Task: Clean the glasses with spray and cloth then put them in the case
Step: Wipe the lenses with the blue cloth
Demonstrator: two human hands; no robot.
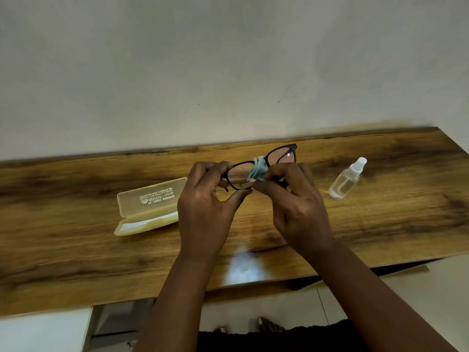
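Note:
Black-framed glasses [281,156] are held up above the wooden table [76,240]. My left hand [203,207] grips the frame's left end, thumb under the rim. My right hand [294,199] pinches a light blue cloth [257,171] bunched against the left lens near the bridge. A pale yellow glasses case [149,204] lies open on the table to the left of my hands. On the right, a small clear spray bottle [346,180] with a white cap is lying on its side.
A plain pale wall [228,72] rises right behind the table's far edge. The table's near edge runs across the lower part of the view, with floor and my feet [264,326] below it.

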